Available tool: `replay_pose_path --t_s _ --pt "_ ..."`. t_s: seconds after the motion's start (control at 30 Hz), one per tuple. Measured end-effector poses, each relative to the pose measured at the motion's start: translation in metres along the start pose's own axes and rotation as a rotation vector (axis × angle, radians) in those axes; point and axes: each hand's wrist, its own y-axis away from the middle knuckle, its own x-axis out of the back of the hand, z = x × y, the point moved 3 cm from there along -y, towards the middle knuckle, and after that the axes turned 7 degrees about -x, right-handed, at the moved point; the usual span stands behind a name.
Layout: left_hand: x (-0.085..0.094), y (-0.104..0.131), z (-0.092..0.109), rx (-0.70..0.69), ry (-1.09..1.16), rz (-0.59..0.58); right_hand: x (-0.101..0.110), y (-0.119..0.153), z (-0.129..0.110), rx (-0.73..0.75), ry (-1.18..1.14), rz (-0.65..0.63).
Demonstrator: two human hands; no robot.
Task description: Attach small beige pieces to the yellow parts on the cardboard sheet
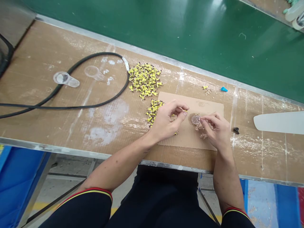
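My left hand is closed in a pinch, with a small yellow figure showing at its fingertips. Opposite it, my right hand pinches with thumb and forefinger beside a small clear round cup. Whether those fingers grip the cup's edge or a tiny piece, I cannot tell. Under both hands lies a flat cardboard sheet. Tiny pinkish pieces lie on it near the right hand. Partly behind my left hand is a small heap of yellow and dark figures.
A larger heap of yellow figures lies farther back. To the left are a looped black cable and two clear scoop-shaped containers, one nearer the edge. A blue cap, a black bit and a white panel are at right.
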Motion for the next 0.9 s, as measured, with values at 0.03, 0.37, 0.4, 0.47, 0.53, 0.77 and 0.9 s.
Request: replay_pose_path --t_s 0.03,0.37,0.4,0.47,0.53,0.77,0.9 --pt "-0.0003 0.0001 0.0001 0.014 0.008 -0.009 0.0 0.0001 0.0 -0.002 -0.001 0.001" --pt "-0.0051 -0.0009 0.0044 0.038 -0.003 -0.113 -0.0009 -0.0004 -0.0001 0.005 -0.03 -0.013" --pt "-0.0051 -0.001 0.0045 0.032 -0.013 -0.118 -0.001 -0.0004 0.0 0.006 -0.028 -0.014" --pt "-0.0049 -0.0012 0.0047 0.013 -0.033 -0.125 -0.0012 -0.0003 -0.0001 0.011 -0.028 -0.015" --pt "-0.0046 -0.0013 0.0046 -0.007 -0.046 -0.129 -0.0014 0.0001 -0.0003 0.016 -0.033 -0.016" --pt "-0.004 -0.0017 0.0068 -0.042 -0.082 -0.146 -0.0031 0.0012 0.0008 0.036 -0.011 -0.024" --pt "-0.0041 -0.0018 0.0082 -0.043 -0.1 -0.149 -0.0034 0.0016 0.0016 0.055 -0.025 -0.022"
